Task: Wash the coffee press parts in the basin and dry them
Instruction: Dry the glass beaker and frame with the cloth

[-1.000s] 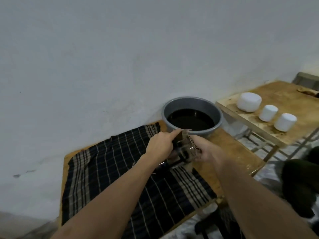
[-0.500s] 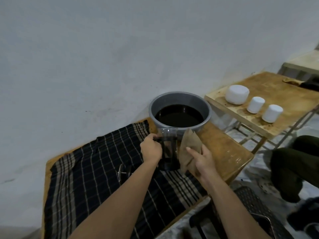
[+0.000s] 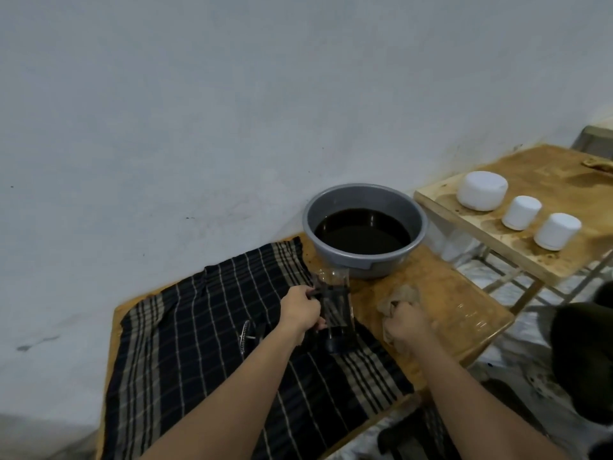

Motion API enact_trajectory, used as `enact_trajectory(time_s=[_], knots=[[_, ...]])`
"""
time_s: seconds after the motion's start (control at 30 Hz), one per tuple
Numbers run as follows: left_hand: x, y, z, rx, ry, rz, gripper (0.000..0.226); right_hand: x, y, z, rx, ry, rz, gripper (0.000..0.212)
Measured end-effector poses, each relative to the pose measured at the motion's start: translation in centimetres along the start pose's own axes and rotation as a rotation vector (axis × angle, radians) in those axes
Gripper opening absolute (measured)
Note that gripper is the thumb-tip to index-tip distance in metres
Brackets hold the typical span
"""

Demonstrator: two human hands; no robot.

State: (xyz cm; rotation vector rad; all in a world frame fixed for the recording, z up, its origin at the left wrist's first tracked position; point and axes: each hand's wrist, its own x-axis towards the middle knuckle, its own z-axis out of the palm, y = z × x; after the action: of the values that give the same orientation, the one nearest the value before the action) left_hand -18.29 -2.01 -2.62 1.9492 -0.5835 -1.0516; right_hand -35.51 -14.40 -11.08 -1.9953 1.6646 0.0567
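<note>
Left grip (image 3: 303,312) clasped the glass jug (image 3: 333,308) by its handle, upright on the checked cloth (image 3: 199,327); right grip (image 3: 409,325) bunched a rag (image 3: 399,295) beside it, near the desk's (image 3: 464,307) right edge.

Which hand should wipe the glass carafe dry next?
Right. The right hand already clutches the brown rag beside the carafe, while the left hand grips its handle, steadying it.

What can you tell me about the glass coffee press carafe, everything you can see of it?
The carafe is a clear glass cylinder in a dark frame with a side handle. It stands upright on the edge of the plaid cloth, just in front of the grey basin. The left hand grips its handle. No lid or plunger sits in it.
</note>
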Motion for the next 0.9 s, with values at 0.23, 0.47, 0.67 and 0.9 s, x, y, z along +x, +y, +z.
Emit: enact_trajectory(time_s=[0.23, 0.47, 0.67, 0.9], knots=[[0.2, 1.3, -2.5, -0.038, -0.048, 0.141, 0.025, -5.0, -7.3, -5.4, 0.972, -0.522, -0.337, 0.057], [1.2, 2.9, -7.6, -0.024, -0.075, 0.263, 0.031, -1.7, -13.2, -5.9, 0.732, -0.523, -0.578, 0.060], [6.0, 1.4, -11.8, 0.167, 0.181, 0.171, 0.012, 3.7, -19.8, -2.4, 0.516, -0.415, -0.679, 0.087], [13.1, 0.6, -14.1, 0.317, 0.368, 0.091, 0.014, 9.9, -25.9, 2.3, 0.498, -0.422, -0.646, 0.089]])
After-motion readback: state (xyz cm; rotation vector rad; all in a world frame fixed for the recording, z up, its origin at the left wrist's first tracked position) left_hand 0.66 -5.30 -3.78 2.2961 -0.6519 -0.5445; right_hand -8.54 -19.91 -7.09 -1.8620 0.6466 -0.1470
